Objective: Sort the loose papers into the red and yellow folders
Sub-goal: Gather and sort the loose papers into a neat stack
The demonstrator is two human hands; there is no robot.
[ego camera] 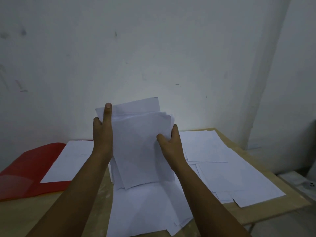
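Now both hands were up on the stack of papers (142, 147), which stood tilted on its lower edge above the wooden table (290, 202). The left hand (102, 132) gripped the stack's left edge, thumb stretched straight up the front sheet, fingers hidden behind. The right hand (171, 142) clamped the right edge, thumb pressed on the front and fingers curled around the back. The sheets were uneven at the top, one corner poking above the rest. Left of the stack, the red folder (29, 171) lay open on the table with a single white sheet (68, 161) resting on it. Right of the stack, more loose sheets (222, 165) were spread overlapping, and another pile (145, 211) lay just below it. Behind the stack rose a pale wall (153, 48).
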